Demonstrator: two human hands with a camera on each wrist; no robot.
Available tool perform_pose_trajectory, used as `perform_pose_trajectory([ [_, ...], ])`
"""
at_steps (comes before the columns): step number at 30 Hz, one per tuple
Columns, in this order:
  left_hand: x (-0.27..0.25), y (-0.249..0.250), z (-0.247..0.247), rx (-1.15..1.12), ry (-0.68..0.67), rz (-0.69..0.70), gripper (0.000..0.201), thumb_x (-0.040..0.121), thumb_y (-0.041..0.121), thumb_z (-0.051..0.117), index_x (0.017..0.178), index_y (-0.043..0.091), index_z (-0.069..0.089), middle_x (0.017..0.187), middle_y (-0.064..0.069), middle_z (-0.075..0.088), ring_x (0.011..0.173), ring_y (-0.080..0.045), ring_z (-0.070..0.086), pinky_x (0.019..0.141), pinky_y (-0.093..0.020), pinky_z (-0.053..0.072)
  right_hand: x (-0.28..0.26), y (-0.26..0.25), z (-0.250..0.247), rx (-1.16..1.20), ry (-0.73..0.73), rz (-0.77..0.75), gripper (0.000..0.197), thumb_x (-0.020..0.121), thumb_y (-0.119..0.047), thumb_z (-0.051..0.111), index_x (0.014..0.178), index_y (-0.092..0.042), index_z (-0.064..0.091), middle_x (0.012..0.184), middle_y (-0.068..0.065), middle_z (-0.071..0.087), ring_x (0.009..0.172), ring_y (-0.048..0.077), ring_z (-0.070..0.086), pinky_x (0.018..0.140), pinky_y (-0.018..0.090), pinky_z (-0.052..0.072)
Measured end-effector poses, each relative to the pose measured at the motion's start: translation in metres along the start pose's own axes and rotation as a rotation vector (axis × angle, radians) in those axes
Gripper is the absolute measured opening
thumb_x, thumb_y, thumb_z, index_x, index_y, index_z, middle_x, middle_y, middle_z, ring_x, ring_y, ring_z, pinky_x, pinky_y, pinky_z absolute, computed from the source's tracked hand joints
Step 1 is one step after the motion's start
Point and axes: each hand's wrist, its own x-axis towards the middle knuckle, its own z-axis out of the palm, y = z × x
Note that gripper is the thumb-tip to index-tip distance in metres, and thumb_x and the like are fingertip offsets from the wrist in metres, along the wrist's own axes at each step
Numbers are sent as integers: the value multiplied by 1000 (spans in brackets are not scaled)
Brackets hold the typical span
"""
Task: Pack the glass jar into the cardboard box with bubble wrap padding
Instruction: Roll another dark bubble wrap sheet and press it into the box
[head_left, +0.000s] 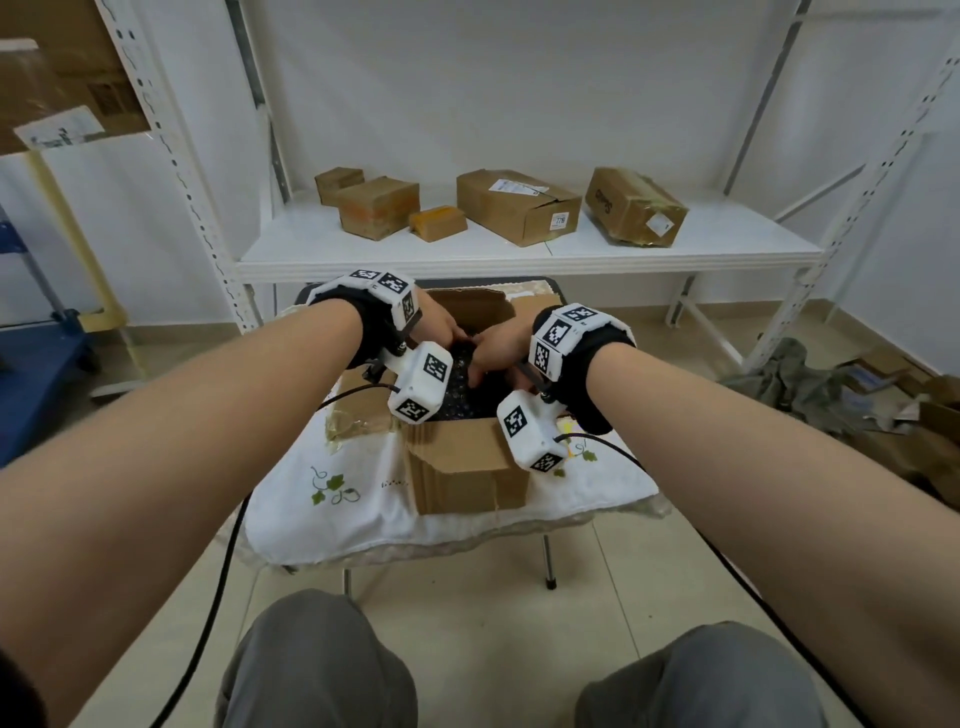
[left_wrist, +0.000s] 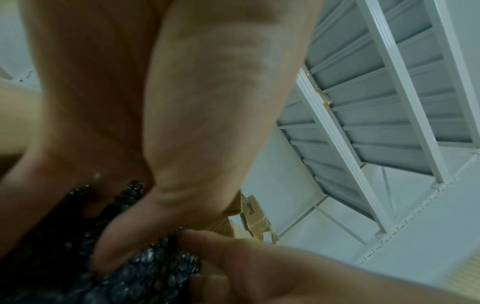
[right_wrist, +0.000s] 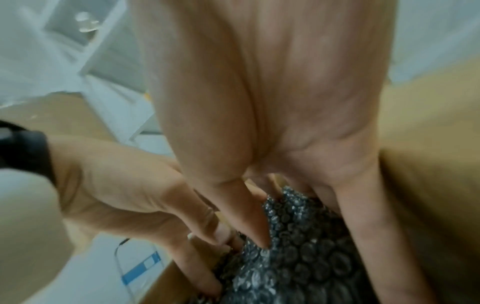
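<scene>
An open cardboard box (head_left: 467, 467) stands on a small table covered with a white embroidered cloth (head_left: 332, 499). Black bubble wrap (head_left: 460, 387) fills the box's inside. Both hands reach into the box from above. My left hand (head_left: 457, 340) holds the wrap (left_wrist: 155, 273) between thumb and fingers, its fingertips (right_wrist: 207, 286) down by the box wall. My right hand (head_left: 480, 364) straddles the bundle (right_wrist: 298, 257), its thumb (right_wrist: 259, 232) pressed into the bubbles. No glass jar shows in any view; the wrap and hands cover the box's inside.
Behind the table a white metal shelf (head_left: 519, 254) carries several closed cardboard boxes (head_left: 517, 205). A blue cart (head_left: 36, 364) stands at the left. Crumpled paper and cardboard (head_left: 841, 395) lie on the floor at the right. Black cables (head_left: 218, 582) trail from both wrists.
</scene>
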Motion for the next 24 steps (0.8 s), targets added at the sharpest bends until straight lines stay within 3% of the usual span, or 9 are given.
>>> perform_pose_trajectory([
  [3, -15, -10, 6, -203, 35, 37, 62, 96, -1, 49, 153, 17, 29, 157, -6, 32, 138, -25, 38, 112, -36, 36, -3, -8, -7, -160, 126, -19, 42, 88, -34, 63, 123, -12, 64, 121, 12, 66, 107, 30, 64, 96, 43, 53],
  [6, -33, -18, 15, -512, 124, 70, 59, 93, -18, 37, 146, 8, 39, 150, -13, 38, 129, -32, 48, 104, -48, 46, 4, -16, -8, -284, 225, -57, 35, 75, -37, 70, 106, -20, 72, 112, 5, 70, 100, 26, 65, 93, 43, 55],
  [10, -46, -26, 23, -821, 247, 76, 46, 94, -19, 25, 122, 5, 52, 134, -18, 53, 97, -22, 62, 64, -20, 57, -8, -31, -1, -344, 306, -86, 40, 75, -32, 67, 114, -25, 67, 128, 3, 50, 128, 31, 38, 108, 49, 34],
  [12, -52, -27, 23, -829, 228, 95, 37, 96, -17, 28, 106, 8, 53, 106, -18, 63, 72, -9, 66, 55, -14, 54, -16, -34, 0, -283, 237, -206, 35, 82, -25, 67, 117, -22, 68, 120, -2, 52, 126, 23, 40, 100, 34, 38],
  [14, -58, -27, 22, -813, 228, 124, 29, 97, -13, 36, 109, 8, 52, 87, -9, 60, 55, -2, 65, 51, -12, 52, -25, -37, 1, -196, 80, -321, 30, 93, -14, 62, 122, -19, 67, 108, -7, 48, 107, 13, 47, 67, 11, 44],
  [16, -57, -34, 21, -800, 273, 128, 30, 94, -12, 46, 117, 7, 52, 91, -7, 63, 62, -3, 66, 56, -13, 53, -24, -42, 4, -225, -25, -376, 33, 97, -11, 56, 128, -18, 63, 111, -9, 40, 94, 7, 45, 55, 4, 39],
  [19, -54, -48, 21, -719, 436, 17, 18, 90, 2, 62, 106, 9, 62, 107, -14, 67, 84, -17, 65, 75, -28, 55, -13, -45, 15, -280, -134, -378, 36, 98, -9, 51, 132, -18, 61, 123, -1, 53, 108, 10, 45, 85, 16, 41],
  [21, -57, -57, 23, -506, 537, -162, 15, 89, 18, 65, 96, 5, 63, 103, -16, 65, 86, -25, 59, 78, -35, 54, -11, -44, 18, -266, -149, -376, 38, 97, -6, 50, 131, -18, 63, 124, 0, 57, 108, 12, 48, 83, 19, 42],
  [24, -65, -63, 33, -523, 394, -308, 26, 94, 27, 60, 104, 5, 50, 105, -15, 55, 89, -29, 57, 71, -35, 54, -16, -39, 15, -201, -120, -377, 40, 97, -4, 48, 130, -20, 64, 132, 1, 54, 102, 13, 50, 70, 12, 44],
])
